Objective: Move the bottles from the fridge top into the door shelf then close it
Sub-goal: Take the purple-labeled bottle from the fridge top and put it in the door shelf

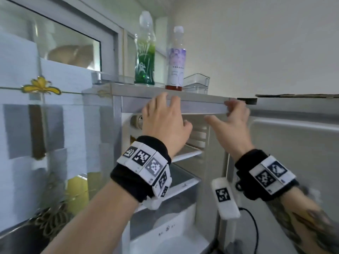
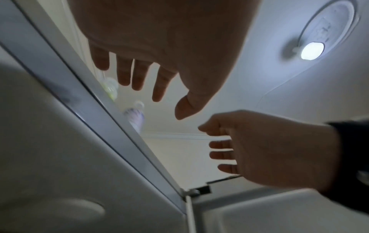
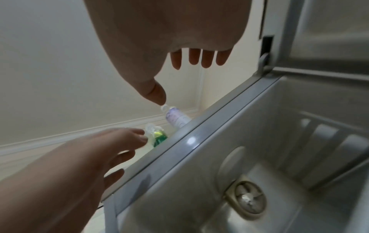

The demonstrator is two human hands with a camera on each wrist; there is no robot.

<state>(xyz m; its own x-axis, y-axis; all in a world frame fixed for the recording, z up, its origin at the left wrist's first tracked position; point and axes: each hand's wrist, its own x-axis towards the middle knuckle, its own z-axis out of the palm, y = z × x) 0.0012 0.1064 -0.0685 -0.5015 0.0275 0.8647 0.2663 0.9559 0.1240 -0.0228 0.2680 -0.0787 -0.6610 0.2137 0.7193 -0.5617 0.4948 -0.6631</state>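
Two bottles stand upright on the fridge top [image 1: 194,97]: a clear one with green liquid [image 1: 145,59] and, to its right, one with a purple label [image 1: 175,61]. Both hands reach up in front of the top's front edge, below the bottles. My left hand [image 1: 170,112] is open with its fingers spread, under the green bottle. My right hand [image 1: 222,114] is open too, its fingers at the edge's right end. Neither hand holds anything. In the right wrist view the purple-label bottle [image 3: 176,118] and the green bottle [image 3: 157,135] lie beyond the fingers.
The fridge door [image 1: 293,143] stands open to the right; its shelf is out of view. Clear plastic trays [image 1: 197,80] sit right of the bottles. Inside are white shelves [image 1: 185,154] and a drawer [image 1: 165,230]. A window and papered wall are on the left.
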